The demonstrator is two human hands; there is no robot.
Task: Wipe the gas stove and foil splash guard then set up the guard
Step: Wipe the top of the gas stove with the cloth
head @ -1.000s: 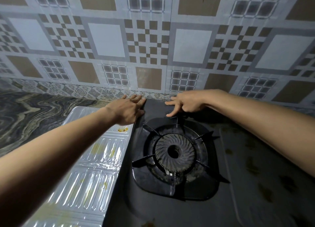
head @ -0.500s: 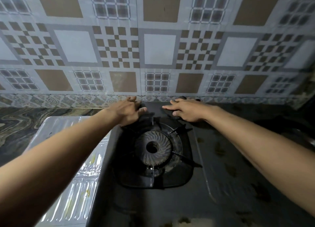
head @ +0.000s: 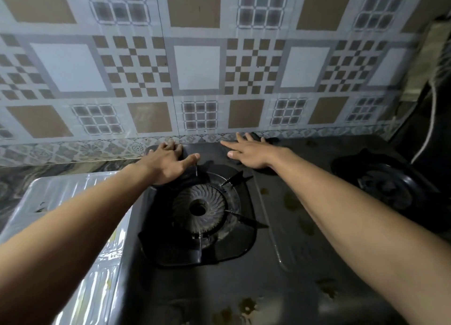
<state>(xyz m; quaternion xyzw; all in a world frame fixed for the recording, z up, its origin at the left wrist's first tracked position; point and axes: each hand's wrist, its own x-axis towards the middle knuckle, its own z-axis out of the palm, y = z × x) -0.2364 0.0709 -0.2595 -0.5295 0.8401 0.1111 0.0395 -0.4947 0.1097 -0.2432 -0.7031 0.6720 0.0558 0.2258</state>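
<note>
The black gas stove (head: 280, 276) fills the middle and right of the head view, with brown stains on its top. Its left burner (head: 199, 208) sits between my arms; a second burner (head: 385, 185) is at the right. The foil splash guard (head: 66, 192) lies flat on the counter against the stove's left side, with yellowish stains. My left hand (head: 168, 162) is at the stove's back left corner, fingers curled over the rear edge and thumb on top. My right hand (head: 251, 153) lies flat on the stove's back edge, fingers spread and holding nothing.
A patterned tiled wall (head: 197, 68) rises directly behind the stove. Dark marbled countertop (head: 14, 173) shows at the far left. A white cable (head: 432, 119) hangs by dark objects in the right corner.
My view has shifted right and pulled back, bringing the second burner into sight. Both hands stay at the stove's back edge; the right hand's fingers are now spread wider.
</note>
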